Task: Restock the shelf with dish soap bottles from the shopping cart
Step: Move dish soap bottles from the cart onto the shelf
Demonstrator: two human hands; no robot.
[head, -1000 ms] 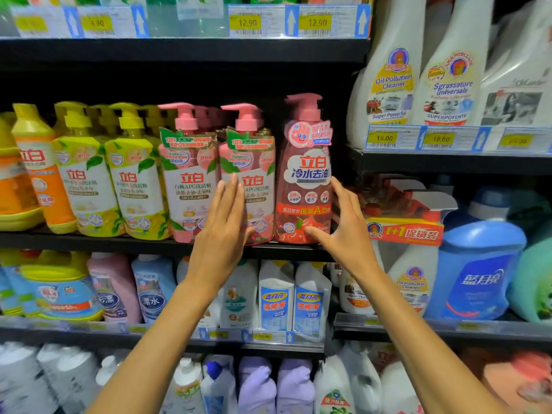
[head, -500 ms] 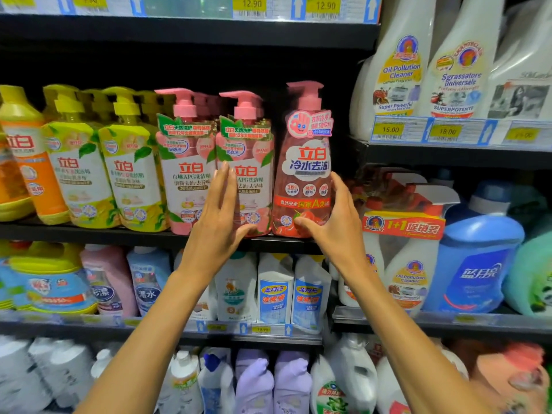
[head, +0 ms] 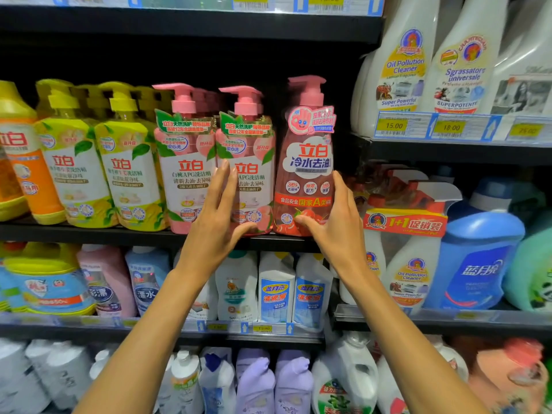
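Two bare forearms rise from the bottom edge, cut off below the elbow, and both hands are up at the middle shelf [head: 119,236]. The left hand [head: 215,231] lies flat on the fronts of the two pink pump bottles [head: 185,174]. Its fingers [head: 222,186] are straight and close together over the seam between the pair, with the thumb splayed right across the foot of the right one. It covers part of both labels.

Over to the right hand [head: 337,231], which is at the red dish soap bottle [head: 307,174]. Its fingers [head: 342,192] run straight and together up the bottle's right flank and the thumb lies across the lower front, so the bottle sits in the fork of the hand. Whether any fingertips reach behind it, I can't tell. That red bottle stands upright at the shelf's front edge, just right of the pink pair, at the right end of the row.

Left along the row come yellow-green pump bottles [head: 74,174], then an orange bottle [head: 27,174] sliced by the frame edge. More pump heads show behind the front rank, but the back of the bay is black and nothing reads there.

In the next bay to the right sit a red 1+1 promo pack [head: 406,224] of sprayers and a blue jug [head: 478,258]. Above them are white spray bottles [head: 403,70] over yellow price tags [head: 394,126]. Below the hands stand blue-labelled bottles [head: 276,288], and lower still purple bottles [head: 257,380], blurred.
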